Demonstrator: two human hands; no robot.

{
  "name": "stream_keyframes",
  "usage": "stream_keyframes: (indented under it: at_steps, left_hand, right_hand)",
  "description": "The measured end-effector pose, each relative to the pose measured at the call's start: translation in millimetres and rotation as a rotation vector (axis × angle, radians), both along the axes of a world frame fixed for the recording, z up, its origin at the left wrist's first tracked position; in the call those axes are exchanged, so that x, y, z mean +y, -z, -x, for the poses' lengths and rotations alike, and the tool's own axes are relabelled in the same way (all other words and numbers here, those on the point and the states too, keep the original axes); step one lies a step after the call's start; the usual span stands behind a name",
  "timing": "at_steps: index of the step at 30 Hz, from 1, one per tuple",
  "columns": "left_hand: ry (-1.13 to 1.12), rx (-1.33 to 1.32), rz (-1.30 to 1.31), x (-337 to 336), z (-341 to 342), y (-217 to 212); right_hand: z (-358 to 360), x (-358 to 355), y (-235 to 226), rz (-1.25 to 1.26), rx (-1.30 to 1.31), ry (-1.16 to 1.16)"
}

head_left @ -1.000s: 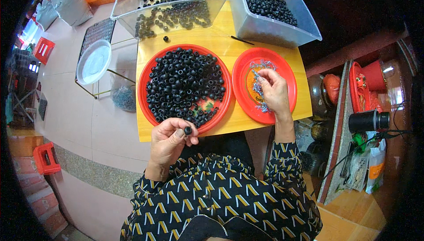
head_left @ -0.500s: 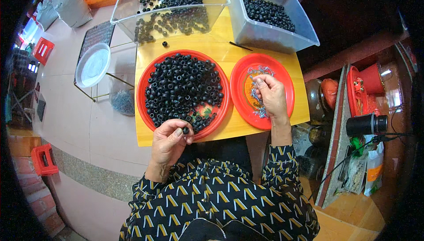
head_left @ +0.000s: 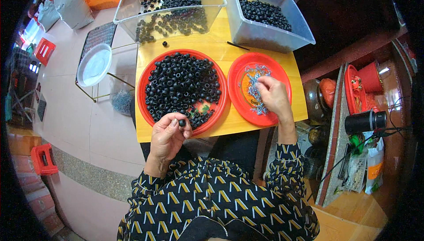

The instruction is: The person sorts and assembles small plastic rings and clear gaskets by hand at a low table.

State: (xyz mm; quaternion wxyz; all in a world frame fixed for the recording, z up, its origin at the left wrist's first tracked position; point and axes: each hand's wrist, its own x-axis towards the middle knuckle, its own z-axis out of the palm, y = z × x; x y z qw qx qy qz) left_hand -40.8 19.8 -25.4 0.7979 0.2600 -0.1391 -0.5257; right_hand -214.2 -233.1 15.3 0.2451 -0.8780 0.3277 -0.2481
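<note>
My left hand (head_left: 168, 137) is closed at the near rim of a round red tray (head_left: 142, 108), pinching a black hollow bead-like piece (head_left: 182, 122) between thumb and fingers. Many similar black round pieces (head_left: 181, 82) are heaped in that tray, some with their holes showing. To the right, my right hand (head_left: 274, 97) hangs over a smaller red plate (head_left: 236, 71), thumb and fingers pressed together. Small shiny silvery-blue bits (head_left: 258, 108) lie scattered on this plate. Whatever the right fingertips hold is hidden.
Two clear plastic bins, one on the left (head_left: 216, 9) and one on the right (head_left: 274, 40), hold more black pieces at the table's far side. A loose black piece (head_left: 165, 44) and a thin black stick (head_left: 238, 45) lie on the yellow table (head_left: 216, 42). A white basin (head_left: 95, 64) stands left.
My right hand has shifted slightly right and toward me over the plate. My left hand has moved a little away from me, still pinching the black piece.
</note>
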Motion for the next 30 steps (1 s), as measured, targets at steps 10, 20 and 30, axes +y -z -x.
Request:
stream_keyframes:
  at_steps: [10, 20, 30]
  left_hand:
    - [0.05, 0.221, 0.005, 6.7, 14.8, -15.0]
    - [0.109, 0.497, -0.125, 6.0, 38.1, -14.0]
    - [0.119, -0.101, -0.282, 12.4, 64.3, -24.1]
  right_hand:
    - [-36.9, 11.7, 27.6, 0.54, 0.245, -0.277]
    - [-14.1, 88.7, -22.5, -0.34, -0.186, -0.279]
    - [-4.8, 158.6, -16.7, -0.035, -0.228, -0.544]
